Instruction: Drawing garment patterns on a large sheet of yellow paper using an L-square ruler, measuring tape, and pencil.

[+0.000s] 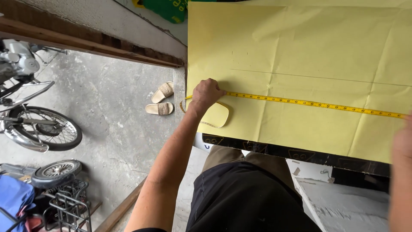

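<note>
Yellow paper [300, 51] covers the table; left hand [206, 92] pinches the tape [309, 103] running rightward to the right hand [403, 141], fingers unseen

— Where is the left hand [206, 92]?

— Out ahead and a little to the left, at the end of a bare arm that runs up from the bottom of the view. The elbow is nearly straight, the wrist bent slightly.

— Is the hand flat?

— No. The knuckles are up and the fingers curl under, pressing down with the tips. It looks pinched closed.

— And the right hand [403, 139]?

— Only a blurred sliver of it and the forearm show at the right edge. It is stretched out well apart from the left, at about the same reach. I cannot tell whether its fingers are closed or spread.
</note>
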